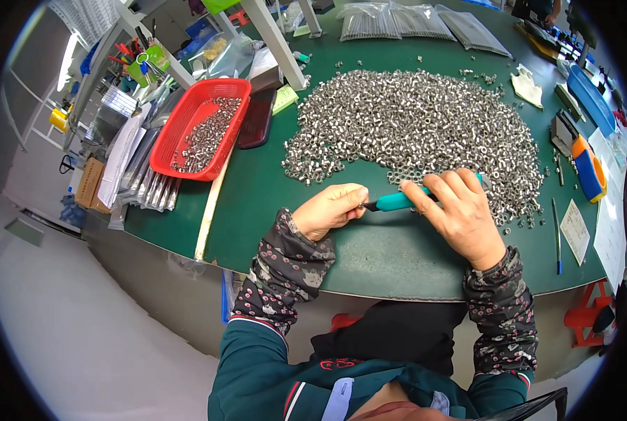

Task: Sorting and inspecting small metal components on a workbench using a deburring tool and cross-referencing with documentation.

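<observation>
Near the front of the green table [370, 259], my left hand [327, 210] is closed in a pinch. A small metal piece shows between its thumb and fingertips, mostly hidden. My right hand [455, 214] is wrapped round a teal-handled tool [396, 202] with a dark, narrow tip. That tip points left and meets the left fingertips at the metal piece. Just beyond both hands spreads a wide pile of short, shiny metal rings [412, 116]. To the left, a red plastic basket [160, 158] holds more small metal pieces [208, 137].
A dark tray [256, 119] lies beside the basket. Bagged metal rods [426, 22] lie at the far edge. On the right are a pen [558, 238], an orange-and-blue tape dispenser [589, 168], a blue tray [589, 98] and papers [608, 231]. White shelf legs [275, 42] stand at the back left.
</observation>
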`<state>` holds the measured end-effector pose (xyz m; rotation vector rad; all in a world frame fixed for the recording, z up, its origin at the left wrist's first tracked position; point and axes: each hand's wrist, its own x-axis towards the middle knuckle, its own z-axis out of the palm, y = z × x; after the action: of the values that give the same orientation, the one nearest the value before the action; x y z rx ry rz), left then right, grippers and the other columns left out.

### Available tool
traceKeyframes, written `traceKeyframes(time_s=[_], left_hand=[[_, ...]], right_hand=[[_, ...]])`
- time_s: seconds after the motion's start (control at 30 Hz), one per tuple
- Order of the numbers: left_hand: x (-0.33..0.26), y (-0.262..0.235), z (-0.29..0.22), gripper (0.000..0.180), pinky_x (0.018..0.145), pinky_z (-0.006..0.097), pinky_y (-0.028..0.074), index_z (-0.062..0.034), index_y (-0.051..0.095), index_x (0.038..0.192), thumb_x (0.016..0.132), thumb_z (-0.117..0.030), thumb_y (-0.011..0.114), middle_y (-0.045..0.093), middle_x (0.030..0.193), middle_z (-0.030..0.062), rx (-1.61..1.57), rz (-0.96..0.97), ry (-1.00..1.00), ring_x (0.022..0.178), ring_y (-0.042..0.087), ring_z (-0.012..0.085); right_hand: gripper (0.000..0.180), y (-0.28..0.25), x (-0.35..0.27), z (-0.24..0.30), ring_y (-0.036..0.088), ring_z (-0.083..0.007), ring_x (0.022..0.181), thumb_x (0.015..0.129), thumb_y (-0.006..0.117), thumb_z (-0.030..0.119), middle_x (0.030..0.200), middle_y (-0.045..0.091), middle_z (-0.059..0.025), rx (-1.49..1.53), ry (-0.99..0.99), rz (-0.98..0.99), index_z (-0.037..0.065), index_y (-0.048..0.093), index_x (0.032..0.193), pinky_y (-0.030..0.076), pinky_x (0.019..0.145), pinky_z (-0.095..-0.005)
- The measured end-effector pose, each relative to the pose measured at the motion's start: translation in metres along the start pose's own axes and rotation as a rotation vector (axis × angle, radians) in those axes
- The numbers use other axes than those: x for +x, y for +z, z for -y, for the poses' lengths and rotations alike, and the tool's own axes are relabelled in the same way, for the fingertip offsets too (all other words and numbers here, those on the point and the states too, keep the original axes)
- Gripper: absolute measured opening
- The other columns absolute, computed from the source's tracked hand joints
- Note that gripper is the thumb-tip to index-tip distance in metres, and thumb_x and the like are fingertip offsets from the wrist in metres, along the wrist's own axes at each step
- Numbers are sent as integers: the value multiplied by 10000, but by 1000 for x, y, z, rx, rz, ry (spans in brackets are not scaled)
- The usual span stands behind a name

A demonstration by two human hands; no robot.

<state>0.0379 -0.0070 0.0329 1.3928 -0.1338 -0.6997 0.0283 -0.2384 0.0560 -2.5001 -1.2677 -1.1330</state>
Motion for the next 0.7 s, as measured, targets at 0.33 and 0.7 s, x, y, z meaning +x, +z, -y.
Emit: traceKeyframes(time_s=[0.33, 0.7], left_hand=[[7, -7, 10, 95, 365, 122, 245, -48, 487, 911, 882, -131, 452, 472, 744, 1, -298, -60, 308, 458, 321, -1], [10, -2, 11, 88, 377, 140, 227, -50, 485, 928, 849, -80, 505, 525, 820, 15, -286, -107, 390, 472, 309, 3]], right_hand=[[384, 12, -13, 13, 483, -211, 669, 690, 624, 136, 726, 479, -54, 365, 310, 62, 64, 531, 1056, 405, 595, -324], [335, 18, -15, 16, 493, -240, 615, 723, 597, 111, 672, 476, -79, 490, 392, 76, 60, 533, 1048, 411, 549, -348]])
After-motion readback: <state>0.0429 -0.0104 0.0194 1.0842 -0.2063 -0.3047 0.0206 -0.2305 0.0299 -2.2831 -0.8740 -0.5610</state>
